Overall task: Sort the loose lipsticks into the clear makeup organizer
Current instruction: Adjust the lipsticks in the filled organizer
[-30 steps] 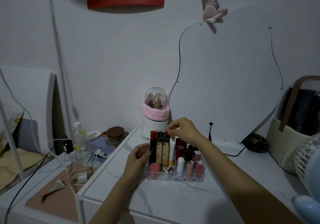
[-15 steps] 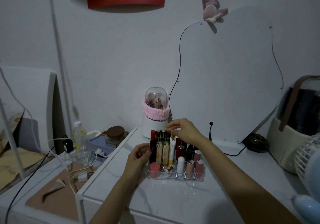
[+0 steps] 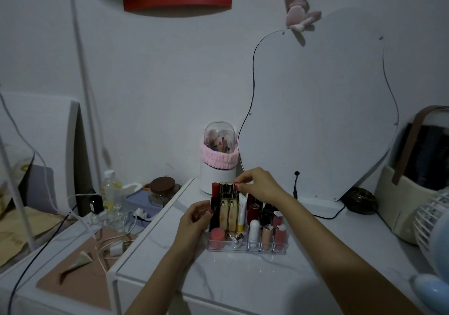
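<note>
The clear organizer (image 3: 246,247) sat on the marble tabletop, pretty much packed: lipsticks (image 3: 266,234) stood upright in front slots, taller tubes (image 3: 215,190) lined the back row.
</note>
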